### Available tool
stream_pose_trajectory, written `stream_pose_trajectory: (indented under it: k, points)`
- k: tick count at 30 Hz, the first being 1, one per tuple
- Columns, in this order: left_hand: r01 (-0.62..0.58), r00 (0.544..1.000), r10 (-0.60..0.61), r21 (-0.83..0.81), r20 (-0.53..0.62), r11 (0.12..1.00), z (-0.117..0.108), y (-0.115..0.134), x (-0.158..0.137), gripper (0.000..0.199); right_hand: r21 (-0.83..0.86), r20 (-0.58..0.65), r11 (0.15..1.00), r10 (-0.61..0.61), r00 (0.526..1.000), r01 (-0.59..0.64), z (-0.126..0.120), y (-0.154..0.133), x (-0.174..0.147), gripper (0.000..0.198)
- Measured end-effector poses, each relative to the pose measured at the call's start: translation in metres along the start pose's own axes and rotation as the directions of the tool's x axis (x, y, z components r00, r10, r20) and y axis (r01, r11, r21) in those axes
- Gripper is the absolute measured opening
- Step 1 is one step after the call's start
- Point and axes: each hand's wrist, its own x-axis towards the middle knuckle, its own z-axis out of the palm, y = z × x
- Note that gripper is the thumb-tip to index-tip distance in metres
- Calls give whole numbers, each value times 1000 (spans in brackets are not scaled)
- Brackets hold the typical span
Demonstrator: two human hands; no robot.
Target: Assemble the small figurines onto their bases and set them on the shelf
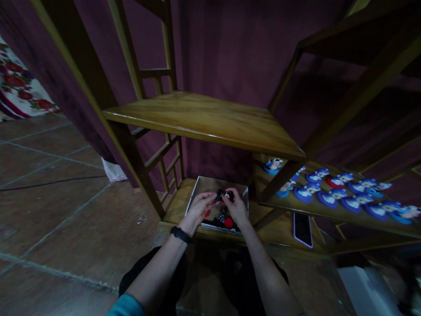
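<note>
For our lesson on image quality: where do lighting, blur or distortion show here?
Head view: dim overall, pale sheen along the front edge of the wooden shelf; upper right, deep shadow; lower right, a pale object smeared by blur; left, the post slants, perhaps lens distortion; centre, the small item in the left hand and right hand too dark to identify.

Dark held object (219,195) partly covered, details too small, floral cloth (24,85) cut off left

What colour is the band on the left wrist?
The band is black; the head view shows it.
</note>
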Motion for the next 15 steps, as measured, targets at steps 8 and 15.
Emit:
stream_pose_trajectory:
  k: [8,15]
  points:
    - [-48,996,45,-37,-70,998,6,-2,-6,18,-71,63,997,-35,997,40,-2,4,2,26]
    - [-79,993,83,44,-79,996,6,-2,-7,23,-82,93,993,-77,993,84,0,0,2,25]
